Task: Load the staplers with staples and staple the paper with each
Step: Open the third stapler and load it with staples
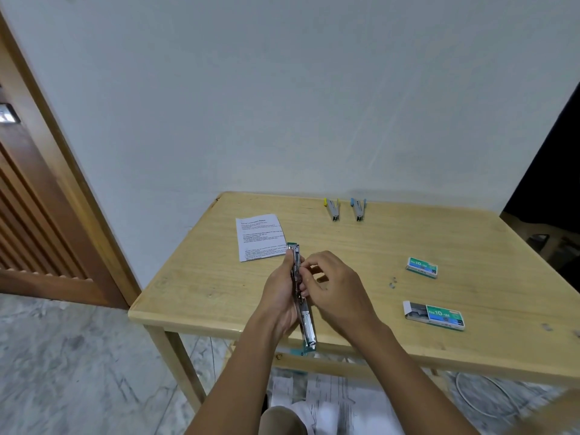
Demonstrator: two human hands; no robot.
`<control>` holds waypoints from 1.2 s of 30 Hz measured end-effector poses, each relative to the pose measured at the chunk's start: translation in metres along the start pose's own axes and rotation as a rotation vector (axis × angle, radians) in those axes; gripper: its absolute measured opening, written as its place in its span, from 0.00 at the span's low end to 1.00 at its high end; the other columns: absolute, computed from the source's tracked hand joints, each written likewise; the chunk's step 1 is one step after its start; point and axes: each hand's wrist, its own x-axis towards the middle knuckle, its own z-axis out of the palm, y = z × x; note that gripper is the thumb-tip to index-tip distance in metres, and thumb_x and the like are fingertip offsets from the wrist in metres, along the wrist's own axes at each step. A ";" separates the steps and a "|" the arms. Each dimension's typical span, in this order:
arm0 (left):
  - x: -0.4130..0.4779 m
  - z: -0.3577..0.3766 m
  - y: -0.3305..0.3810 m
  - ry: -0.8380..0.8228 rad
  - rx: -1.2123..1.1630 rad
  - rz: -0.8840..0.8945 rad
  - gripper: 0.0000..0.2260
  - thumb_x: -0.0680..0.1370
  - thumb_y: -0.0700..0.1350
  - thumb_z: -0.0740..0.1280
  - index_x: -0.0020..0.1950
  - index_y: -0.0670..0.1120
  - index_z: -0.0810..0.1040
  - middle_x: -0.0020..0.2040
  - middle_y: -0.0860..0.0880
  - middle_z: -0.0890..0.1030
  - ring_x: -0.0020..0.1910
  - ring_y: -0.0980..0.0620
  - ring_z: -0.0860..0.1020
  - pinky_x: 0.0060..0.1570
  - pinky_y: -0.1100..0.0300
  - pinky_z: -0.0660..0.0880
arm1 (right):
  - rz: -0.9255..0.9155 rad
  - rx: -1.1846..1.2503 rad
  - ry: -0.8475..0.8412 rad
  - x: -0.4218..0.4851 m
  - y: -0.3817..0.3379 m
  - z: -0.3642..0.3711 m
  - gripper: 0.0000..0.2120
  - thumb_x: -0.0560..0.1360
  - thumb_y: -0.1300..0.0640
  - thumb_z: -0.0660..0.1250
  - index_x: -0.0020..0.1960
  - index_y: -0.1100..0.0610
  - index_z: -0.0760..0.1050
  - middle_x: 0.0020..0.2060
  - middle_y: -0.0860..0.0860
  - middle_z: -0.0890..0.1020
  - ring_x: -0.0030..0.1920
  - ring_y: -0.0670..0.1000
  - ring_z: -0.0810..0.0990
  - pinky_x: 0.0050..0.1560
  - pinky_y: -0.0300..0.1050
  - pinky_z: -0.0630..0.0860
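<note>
My left hand (279, 299) grips a green stapler (306, 324) that is swung fully open into one long metal strip, held above the table's front edge. My right hand (332, 290) has its fingertips pinched at the stapler's open staple channel; whether they hold staples is too small to tell. A printed paper sheet (260, 237) lies just beyond the hands. At the back stand a yellow stapler (333, 210) and a blue stapler (358, 209). On the right lie a shut staple box (422, 267) and an open staple box (434, 315) with its inner tray slid out.
Everything sits on a light wooden table (361, 246) against a pale wall. A few loose staple bits (393, 282) lie between the boxes. Papers (329, 400) lie on the marble floor under the table. A wooden door (40, 215) stands at the left.
</note>
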 end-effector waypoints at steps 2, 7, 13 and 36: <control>-0.001 -0.001 0.001 -0.019 -0.038 -0.013 0.17 0.82 0.54 0.61 0.49 0.39 0.75 0.33 0.43 0.80 0.29 0.49 0.79 0.26 0.57 0.78 | -0.029 -0.034 0.022 -0.004 0.000 -0.002 0.01 0.77 0.55 0.66 0.47 0.51 0.76 0.45 0.42 0.79 0.44 0.44 0.80 0.43 0.46 0.79; 0.003 -0.002 0.002 -0.035 -0.175 0.015 0.14 0.82 0.53 0.60 0.45 0.43 0.71 0.31 0.48 0.70 0.24 0.54 0.69 0.24 0.63 0.71 | -0.126 -0.073 0.021 -0.020 -0.001 -0.004 0.05 0.72 0.58 0.69 0.40 0.54 0.73 0.42 0.43 0.79 0.45 0.43 0.77 0.44 0.46 0.76; 0.004 -0.003 -0.001 -0.017 -0.038 0.019 0.15 0.80 0.55 0.64 0.48 0.43 0.75 0.33 0.46 0.74 0.28 0.51 0.76 0.29 0.57 0.77 | 0.050 0.125 0.035 -0.025 -0.005 0.001 0.04 0.76 0.52 0.65 0.50 0.50 0.77 0.45 0.43 0.80 0.48 0.44 0.79 0.50 0.43 0.76; -0.022 0.072 0.005 -0.113 2.088 0.703 0.17 0.83 0.55 0.55 0.54 0.42 0.75 0.51 0.43 0.79 0.50 0.41 0.78 0.42 0.52 0.70 | 1.121 1.936 0.449 -0.010 -0.044 -0.009 0.17 0.82 0.55 0.54 0.42 0.60 0.77 0.29 0.57 0.82 0.41 0.53 0.78 0.39 0.45 0.73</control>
